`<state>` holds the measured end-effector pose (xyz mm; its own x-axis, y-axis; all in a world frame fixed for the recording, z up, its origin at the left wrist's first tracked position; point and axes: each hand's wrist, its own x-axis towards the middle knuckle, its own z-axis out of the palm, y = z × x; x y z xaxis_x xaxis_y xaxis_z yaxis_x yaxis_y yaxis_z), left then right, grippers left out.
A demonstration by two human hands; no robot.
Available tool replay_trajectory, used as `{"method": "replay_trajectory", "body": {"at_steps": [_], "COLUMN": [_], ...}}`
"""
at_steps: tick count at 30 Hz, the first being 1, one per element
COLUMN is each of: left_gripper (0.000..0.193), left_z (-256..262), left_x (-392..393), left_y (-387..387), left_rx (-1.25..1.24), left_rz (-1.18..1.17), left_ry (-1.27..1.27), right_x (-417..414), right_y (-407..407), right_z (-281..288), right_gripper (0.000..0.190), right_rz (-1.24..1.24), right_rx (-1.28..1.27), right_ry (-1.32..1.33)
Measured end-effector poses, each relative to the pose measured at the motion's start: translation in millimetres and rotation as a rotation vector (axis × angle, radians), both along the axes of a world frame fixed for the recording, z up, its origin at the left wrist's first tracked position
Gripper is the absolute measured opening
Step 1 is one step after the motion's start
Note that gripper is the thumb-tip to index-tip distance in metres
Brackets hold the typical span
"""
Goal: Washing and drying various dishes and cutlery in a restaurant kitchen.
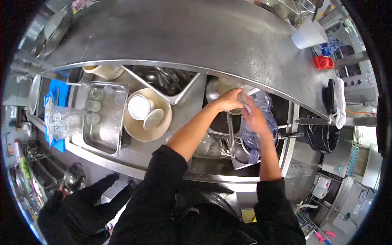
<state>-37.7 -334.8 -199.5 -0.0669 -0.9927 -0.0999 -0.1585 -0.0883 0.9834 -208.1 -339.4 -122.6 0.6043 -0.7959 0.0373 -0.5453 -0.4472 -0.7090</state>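
Note:
Both of my hands meet over the sink basin (284,165) under the steel shelf's edge. My left hand (229,99) and my right hand (255,118) grip a small translucent object (245,100) between them; blur and my fingers hide its exact shape. Below my right hand, blue-tinted clear plastic containers (252,134) are heaped on pans, whose handles (291,134) stick out to the right. A round metal vessel (212,88) is partly visible beyond my left hand. Metal utensils (225,147) lie lower in the basin, near rectangular steel pans.
Left of the sink stand a beige bowl (147,134) holding white crockery (140,107), a steel pan (105,144) with small glass jars (94,106), and a utensil-filled pan (174,99). A plastic bag (65,122) overlaps a blue board (61,95). Another person (73,211) holds a metal bowl (74,177).

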Motion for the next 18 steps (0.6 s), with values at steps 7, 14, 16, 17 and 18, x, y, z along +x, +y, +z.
{"method": "replay_trajectory", "body": {"at_steps": [7,14,16,17,18], "left_gripper": [0.08,0.029,0.016,0.015,0.02], "left_z": [44,118,89,65,51], "left_x": [0,108,173,206,243], "left_y": [26,200,261,288,316], "left_rx": [-0.052,-0.043,-0.302,-0.19,-0.063], "left_rz": [0.112,0.179,0.617,0.941,1.031], "left_ry": [-0.234,0.215,-0.039,-0.06,-0.271], "right_x": [2,-47,-12,10,31], "right_y": [-28,-43,1,20,37], "right_z": [-11,-38,-18,-9,0], "right_gripper": [0.031,0.041,0.038,0.038,0.036], "right_rz": [0.175,-0.038,-0.476,-0.464,-0.238], "right_rx": [0.087,1.734,1.425,1.431,1.363], "right_ry": [0.12,-0.893,-0.727,-0.721,-0.599]}}
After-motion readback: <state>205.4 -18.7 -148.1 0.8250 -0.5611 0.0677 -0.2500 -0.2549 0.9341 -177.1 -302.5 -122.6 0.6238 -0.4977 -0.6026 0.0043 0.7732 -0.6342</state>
